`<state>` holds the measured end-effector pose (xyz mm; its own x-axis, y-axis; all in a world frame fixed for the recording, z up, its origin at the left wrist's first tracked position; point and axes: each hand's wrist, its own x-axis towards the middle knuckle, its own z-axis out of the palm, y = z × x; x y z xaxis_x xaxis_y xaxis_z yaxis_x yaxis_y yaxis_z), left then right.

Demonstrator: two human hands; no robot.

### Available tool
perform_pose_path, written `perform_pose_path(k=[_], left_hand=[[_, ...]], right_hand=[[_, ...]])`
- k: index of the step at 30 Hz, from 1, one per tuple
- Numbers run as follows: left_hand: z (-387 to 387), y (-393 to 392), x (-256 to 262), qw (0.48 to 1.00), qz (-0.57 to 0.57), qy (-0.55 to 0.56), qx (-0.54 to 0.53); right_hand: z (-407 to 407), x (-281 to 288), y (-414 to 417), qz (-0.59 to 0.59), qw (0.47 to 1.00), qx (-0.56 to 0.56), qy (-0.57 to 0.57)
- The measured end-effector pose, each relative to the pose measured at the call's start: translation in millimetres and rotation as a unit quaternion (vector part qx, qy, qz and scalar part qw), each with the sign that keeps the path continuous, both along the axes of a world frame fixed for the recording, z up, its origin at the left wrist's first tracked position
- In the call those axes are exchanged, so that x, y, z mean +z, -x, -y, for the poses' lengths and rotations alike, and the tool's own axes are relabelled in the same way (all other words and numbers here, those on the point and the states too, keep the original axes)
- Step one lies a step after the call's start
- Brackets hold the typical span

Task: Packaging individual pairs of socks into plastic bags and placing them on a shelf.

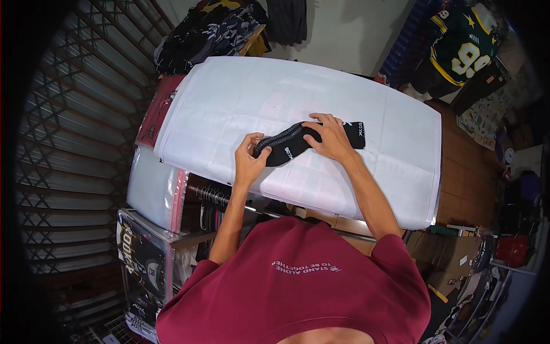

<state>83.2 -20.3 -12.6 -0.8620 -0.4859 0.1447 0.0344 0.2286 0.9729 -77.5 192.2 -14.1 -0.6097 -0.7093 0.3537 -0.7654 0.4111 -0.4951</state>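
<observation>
A black sock (281,150) with grey chevron stripes and white lettering lies bent across the white-covered table (240,99). My left hand (250,161) grips its rounded left end, thumb on the near side and fingers curled at the far side. Over the sock's middle arches my right hand (328,136), with thumb and forefinger pinching the fabric and the other fingers spread beyond it. The sock's cuff end sticks out flat to the right of that hand. Part of the sock is hidden under the right palm.
Dark garments (210,38) are heaped beyond the table's far left corner. Clear plastic bags (152,185) sit by its left edge. Hangers (210,194) hang on a rail below the near edge. A dressed mannequin (462,47) stands at the far right; cardboard boxes (447,258) are near right.
</observation>
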Motion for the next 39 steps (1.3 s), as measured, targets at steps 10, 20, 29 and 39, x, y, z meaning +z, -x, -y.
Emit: perform_pose_path(k=[10, 20, 29, 39], left_hand=[[11.5, 10.9, 0.7, 0.993, 0.01, -0.082, 0.078], [10.5, 13.0, 12.7, 0.99, 0.015, -0.117, 0.082], [-5.3, 10.1, 40.9, 0.993, -0.001, -0.12, 0.012], [-29.8, 32.2, 63.6, 0.996, -0.027, -0.082, -0.006]], right_hand=[[1.1, 0.4, -12.6, 0.007, 1.0, -0.004, -0.01], [0.9, 1.0, -10.9, 0.002, 1.0, -0.005, -0.022], [-9.5, 13.9, -7.5, -0.012, 0.999, -0.025, 0.023], [-82.1, 2.6, -11.2, 0.083, 0.938, -0.316, 0.118]])
